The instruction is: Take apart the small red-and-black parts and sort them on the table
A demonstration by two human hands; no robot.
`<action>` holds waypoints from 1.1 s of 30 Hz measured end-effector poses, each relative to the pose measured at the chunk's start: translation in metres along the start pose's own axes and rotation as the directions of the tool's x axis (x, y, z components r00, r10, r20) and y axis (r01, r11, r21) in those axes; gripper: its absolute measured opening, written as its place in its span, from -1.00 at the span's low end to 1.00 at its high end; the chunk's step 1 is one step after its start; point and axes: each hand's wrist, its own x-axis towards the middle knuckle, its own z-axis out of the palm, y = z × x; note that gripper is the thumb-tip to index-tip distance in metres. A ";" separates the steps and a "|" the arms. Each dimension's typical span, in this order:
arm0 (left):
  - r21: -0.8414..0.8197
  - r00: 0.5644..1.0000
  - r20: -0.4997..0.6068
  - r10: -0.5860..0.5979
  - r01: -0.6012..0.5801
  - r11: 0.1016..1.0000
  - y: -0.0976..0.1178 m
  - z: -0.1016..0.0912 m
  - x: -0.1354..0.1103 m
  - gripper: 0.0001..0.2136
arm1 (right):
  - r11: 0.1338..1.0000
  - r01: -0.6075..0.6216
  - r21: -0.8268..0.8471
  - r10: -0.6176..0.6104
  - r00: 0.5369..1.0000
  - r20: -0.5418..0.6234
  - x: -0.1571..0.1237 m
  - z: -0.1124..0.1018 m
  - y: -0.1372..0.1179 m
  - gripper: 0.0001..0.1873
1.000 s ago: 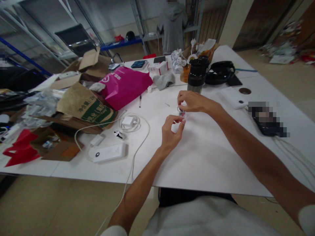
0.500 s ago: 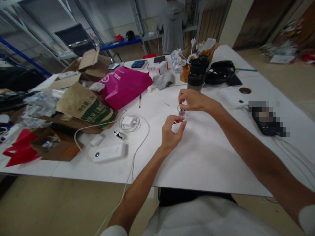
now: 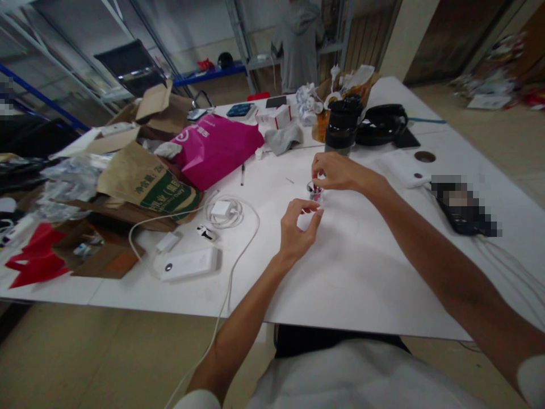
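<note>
My left hand (image 3: 298,230) is curled, with thumb and index tips brought together at the near edge of a small clear container (image 3: 315,197). Pink and dark bits show in this container, and a thin round rim stands at its far left side. Just above it, my right hand (image 3: 332,170) is bent down in a pinch. Whatever lies between the right fingertips is too small to make out. A thin, short, needle-like piece (image 3: 289,180) lies on the white table (image 3: 349,267) left of the container.
A dark bottle (image 3: 340,128) stands beyond my right hand. To the left are a pen (image 3: 242,175), a coiled white cable (image 3: 223,218), a white power bank (image 3: 189,266) and a magenta bag (image 3: 217,149). A black phone-like device (image 3: 462,210) lies right. Someone in grey (image 3: 298,48) stands behind.
My right hand has shifted very slightly up and right, and more of the pink and dark bits shows beneath it. My left hand stays nearly still.
</note>
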 end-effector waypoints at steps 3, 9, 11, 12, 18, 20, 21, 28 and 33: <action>-0.010 1.000 -0.003 0.000 0.000 1.000 0.000 0.000 0.000 -0.79 | 1.000 -0.001 0.000 0.001 1.000 0.009 -0.001 -0.001 -0.001 -0.87; 0.020 1.000 0.003 -0.009 0.009 1.000 -0.002 0.000 0.000 -0.75 | 1.000 0.021 -0.020 -0.021 1.000 0.009 -0.003 -0.002 -0.004 -0.85; 0.021 1.000 0.003 -0.010 0.010 1.000 -0.002 0.001 0.000 -0.74 | 1.000 0.011 -0.026 -0.011 1.000 0.010 -0.003 -0.002 -0.005 -0.86; 0.017 1.000 0.002 -0.010 0.010 1.000 -0.002 0.001 0.000 -0.75 | 1.000 0.005 -0.025 -0.004 1.000 0.008 -0.003 -0.002 -0.005 -0.86; 0.004 1.000 0.004 -0.014 0.014 1.000 -0.001 0.000 -0.001 -0.77 | 1.000 0.000 -0.018 0.000 1.000 0.009 -0.003 -0.002 -0.004 -0.90; 0.009 1.000 0.005 -0.011 0.011 1.000 -0.001 0.000 -0.001 -0.78 | 1.000 -0.003 -0.014 0.003 1.000 0.010 -0.003 -0.002 -0.003 -0.90; 0.005 1.000 0.004 -0.007 0.007 1.000 -0.001 0.000 -0.001 -0.79 | 1.000 -0.003 -0.014 0.003 1.000 0.009 -0.002 -0.001 -0.002 -0.90; 0.011 1.000 0.007 -0.013 0.013 1.000 -0.002 0.001 -0.001 -0.77 | 1.000 0.001 -0.015 -0.001 1.000 0.010 -0.001 0.001 0.002 -0.89; -0.021 1.000 -0.001 0.003 -0.003 1.000 -0.002 0.000 -0.001 -0.80 | 1.000 0.014 -0.027 -0.014 1.000 0.013 -0.001 0.001 0.001 -0.86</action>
